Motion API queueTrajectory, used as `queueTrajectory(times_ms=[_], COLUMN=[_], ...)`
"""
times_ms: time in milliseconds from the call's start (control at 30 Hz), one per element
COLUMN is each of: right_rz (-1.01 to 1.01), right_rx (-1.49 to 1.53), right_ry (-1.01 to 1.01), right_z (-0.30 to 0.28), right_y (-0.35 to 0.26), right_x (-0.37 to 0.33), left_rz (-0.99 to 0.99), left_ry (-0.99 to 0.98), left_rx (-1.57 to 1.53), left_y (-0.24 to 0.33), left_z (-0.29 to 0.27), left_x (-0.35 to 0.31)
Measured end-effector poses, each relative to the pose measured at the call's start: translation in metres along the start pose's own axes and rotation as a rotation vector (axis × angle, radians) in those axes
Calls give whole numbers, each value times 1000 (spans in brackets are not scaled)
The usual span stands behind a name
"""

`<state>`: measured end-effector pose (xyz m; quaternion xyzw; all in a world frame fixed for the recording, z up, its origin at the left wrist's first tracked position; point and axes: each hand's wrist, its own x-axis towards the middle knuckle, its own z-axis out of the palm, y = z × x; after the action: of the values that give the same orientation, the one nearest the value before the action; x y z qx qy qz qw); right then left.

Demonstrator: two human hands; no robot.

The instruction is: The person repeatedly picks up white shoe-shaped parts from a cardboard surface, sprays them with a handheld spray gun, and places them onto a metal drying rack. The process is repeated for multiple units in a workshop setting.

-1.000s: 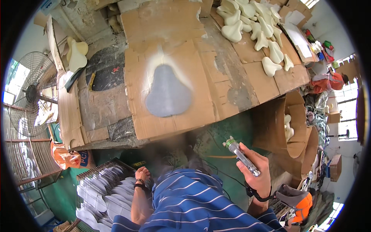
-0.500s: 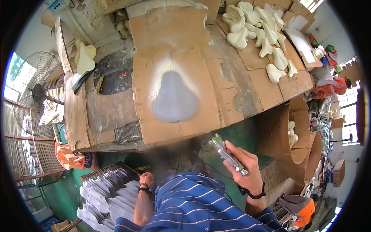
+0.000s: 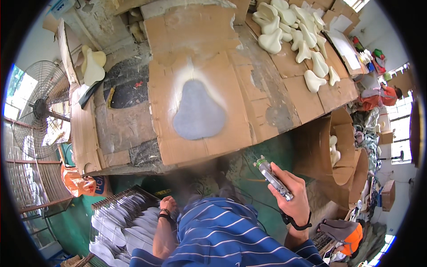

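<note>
My right hand [image 3: 290, 194] is wrapped round a metal spray gun [image 3: 271, 176] with a green ring near its nozzle, held off the front edge of the table. On the cardboard [image 3: 178, 153] ahead lies a flat grey saddle-shaped piece [image 3: 199, 111], with a pale sprayed halo round its upper part. My left hand [image 3: 168, 204] hangs low at my side with curled fingers, and nothing shows in it. Beside it stands a wire rack [image 3: 116, 199] holding several grey saddle-shaped pieces [image 3: 133, 226].
Cream saddle-shaped foam pads [image 3: 296, 33] are heaped at the far right, with others [image 3: 93, 66] at the far left. A large fan [image 3: 40, 108] stands left. Cardboard boxes [image 3: 344, 173] stand right, past the table edge. A hose [image 3: 249, 198] trails below. Another person [image 3: 382, 96] is far right.
My right hand has moved a little to the right and slightly toward me with the spray gun. The left hand stays low at my side; the view has shifted slightly.
</note>
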<state>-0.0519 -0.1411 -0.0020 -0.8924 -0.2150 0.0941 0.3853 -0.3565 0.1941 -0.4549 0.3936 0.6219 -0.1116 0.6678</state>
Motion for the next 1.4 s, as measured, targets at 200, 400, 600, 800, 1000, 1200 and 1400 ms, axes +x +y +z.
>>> queueTrajectory(times_ms=[200, 400, 600, 800, 1000, 1200, 1400], right_rz=[-75, -111, -57, -26, -35, -2, 26], right_rx=[49, 75, 57, 10, 63, 57, 28], right_ry=[50, 22, 17, -177, 5, -13, -54], right_z=[6, 4, 1, -10, -4, -15, -22], right_y=[-13, -13, -11, -6, -12, -15, -10], right_x=[6, 7, -4, -20, -14, -24, -34], left_rz=[35, 60, 10, 2, 40, 37, 32], left_ry=[-9, -46, -13, -19, -52, -92, -66], left_rx=[84, 23, 102, 140, 139, 44, 90], left_y=[17, 12, -9, -19, 1, 6, -1], left_z=[7, 0, -5, -3, 8, 9, 10], left_x=[6, 18, 19, 12, -2, 14, 19])
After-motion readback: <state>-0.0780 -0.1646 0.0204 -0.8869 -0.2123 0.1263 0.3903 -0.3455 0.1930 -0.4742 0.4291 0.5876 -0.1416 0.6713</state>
